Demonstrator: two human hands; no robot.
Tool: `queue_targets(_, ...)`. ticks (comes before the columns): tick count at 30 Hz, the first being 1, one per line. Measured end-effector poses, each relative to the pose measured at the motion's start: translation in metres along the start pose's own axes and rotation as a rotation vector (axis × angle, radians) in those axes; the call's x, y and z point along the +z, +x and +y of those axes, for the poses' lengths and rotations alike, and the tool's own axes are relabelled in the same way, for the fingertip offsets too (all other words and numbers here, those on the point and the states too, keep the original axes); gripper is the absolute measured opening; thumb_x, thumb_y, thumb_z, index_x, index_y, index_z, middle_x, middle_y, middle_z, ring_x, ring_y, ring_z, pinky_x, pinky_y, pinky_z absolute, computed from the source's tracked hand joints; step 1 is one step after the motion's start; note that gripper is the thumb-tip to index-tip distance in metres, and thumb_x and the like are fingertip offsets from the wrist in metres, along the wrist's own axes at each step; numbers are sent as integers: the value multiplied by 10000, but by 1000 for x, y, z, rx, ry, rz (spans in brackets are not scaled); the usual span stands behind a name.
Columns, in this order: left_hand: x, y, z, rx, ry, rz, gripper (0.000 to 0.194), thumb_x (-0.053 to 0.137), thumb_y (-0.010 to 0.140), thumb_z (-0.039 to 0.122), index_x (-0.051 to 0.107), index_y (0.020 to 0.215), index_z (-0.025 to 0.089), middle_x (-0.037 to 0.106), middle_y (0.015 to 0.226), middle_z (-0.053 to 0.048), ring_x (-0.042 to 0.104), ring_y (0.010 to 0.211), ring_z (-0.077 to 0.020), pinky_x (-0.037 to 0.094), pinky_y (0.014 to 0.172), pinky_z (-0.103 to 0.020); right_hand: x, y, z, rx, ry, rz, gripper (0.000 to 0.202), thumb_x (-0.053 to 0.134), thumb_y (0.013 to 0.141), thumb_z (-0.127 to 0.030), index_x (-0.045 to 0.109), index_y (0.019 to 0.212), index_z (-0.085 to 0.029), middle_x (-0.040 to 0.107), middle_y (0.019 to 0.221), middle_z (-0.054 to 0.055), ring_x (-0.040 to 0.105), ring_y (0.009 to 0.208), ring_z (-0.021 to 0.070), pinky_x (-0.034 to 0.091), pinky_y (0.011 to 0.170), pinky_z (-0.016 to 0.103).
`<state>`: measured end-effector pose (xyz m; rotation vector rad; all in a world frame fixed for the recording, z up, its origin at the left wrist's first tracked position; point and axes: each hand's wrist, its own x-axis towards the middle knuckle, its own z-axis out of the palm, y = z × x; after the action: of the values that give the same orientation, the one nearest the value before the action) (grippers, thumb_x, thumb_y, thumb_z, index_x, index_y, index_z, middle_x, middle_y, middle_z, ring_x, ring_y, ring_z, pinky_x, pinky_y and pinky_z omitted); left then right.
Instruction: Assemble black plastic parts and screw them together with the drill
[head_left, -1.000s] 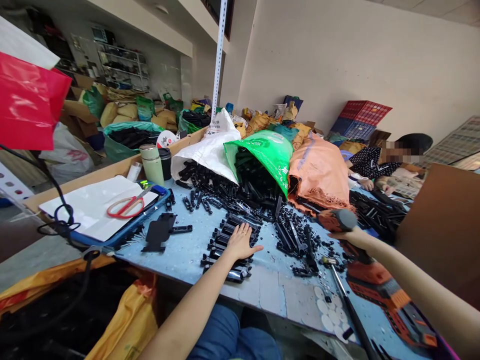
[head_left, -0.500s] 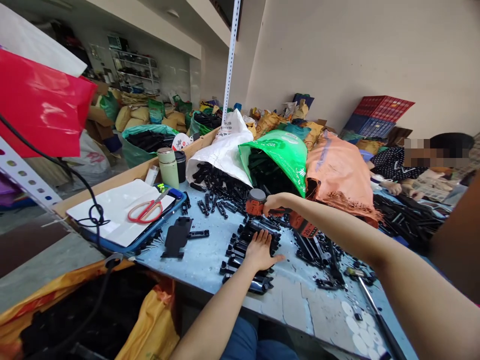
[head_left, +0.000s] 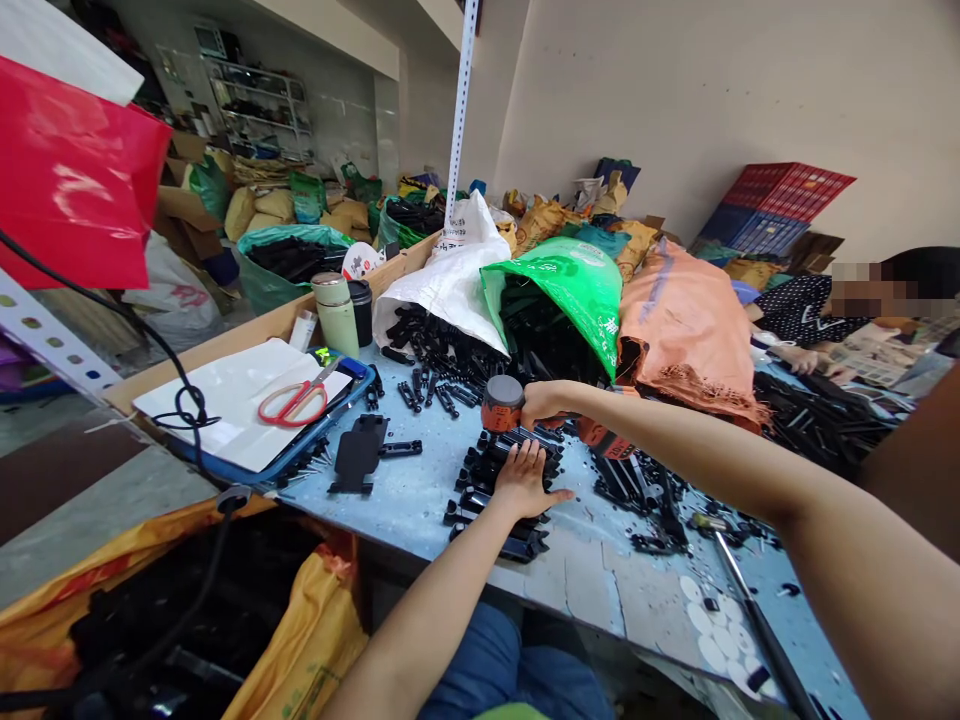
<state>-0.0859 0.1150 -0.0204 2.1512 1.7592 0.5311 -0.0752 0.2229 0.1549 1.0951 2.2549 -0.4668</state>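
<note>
My right hand (head_left: 543, 402) is wrapped round an orange and black cordless drill (head_left: 502, 404), whose battery end shows under my forearm. The drill is held over the far end of a row of black plastic parts (head_left: 517, 545) lying side by side on the blue table (head_left: 420, 500). Its tip is hidden. My left hand (head_left: 525, 482) lies flat on the middle of that row, fingers and thumb spread. Left of the row is a flat black plate with a short arm (head_left: 360, 455). More loose black parts (head_left: 637, 490) and small screws are scattered to the right.
White (head_left: 457, 270), green (head_left: 577, 290) and orange sacks (head_left: 690, 320) stand at the back, the first two spilling black parts. Scissors (head_left: 296, 403) lie on paper in a blue tray at left, near a green flask (head_left: 335, 318). A hammer (head_left: 750, 600) lies right. A co-worker's hands (head_left: 814, 362) are beyond.
The view has shifted slightly, moving the table a little up in the picture. My left hand stays flat on the row, and my right hand keeps the drill in nearly the same place.
</note>
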Motion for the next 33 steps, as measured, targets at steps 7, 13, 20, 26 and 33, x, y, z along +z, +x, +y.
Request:
queue_targets(7, -5, -1, 0, 12, -10, -41, 964, 157, 728, 767, 131, 1414, 90, 102, 1498, -100, -18, 1369, -269, 20, 1107, -442, -3, 2, 7, -65, 8, -46, 153, 581, 571, -233, 604, 652, -106, 503, 489, -14, 454, 444, 107, 323, 397, 208)
queue_targets(13, -8, 3, 0, 3, -52, -89, 1016, 137, 698, 799, 117, 1414, 79, 70, 1501, -105, -38, 1368, -275, 3, 1105, -457, 0, 9, -1, -83, -43, -84, 156, 605, 524, -206, 616, 638, -99, 533, 523, -1, 482, 464, 122, 342, 410, 216)
queue_targets(20, -20, -16, 14, -47, -46, -79, 1023, 139, 703, 799, 133, 1407, 56, 88, 1492, -148, 11, 1365, -297, 52, 1099, -471, 12, -24, -18, -75, -105, -11, 167, 580, 537, -213, 629, 645, -96, 549, 524, 29, 525, 496, 155, 368, 429, 226)
queue_targets(26, -12, -67, 21, -73, -39, -13, 1009, 121, 728, 777, 117, 1413, 37, 51, 1492, -147, -53, 1366, -283, 0, 1106, -472, 22, -28, -30, -89, -63, -41, 230, 573, 545, -217, 632, 728, -91, 559, 556, 21, 523, 485, 135, 384, 416, 205)
queue_targets(33, -8, -74, 19, -46, -40, 4, 991, 112, 737, 770, 148, 1410, 43, 75, 1493, -135, -41, 1368, -278, -10, 1110, -463, 29, -28, -39, -99, -88, -51, 259, 581, 531, -217, 628, 748, -83, 593, 603, 46, 544, 491, 154, 404, 417, 224)
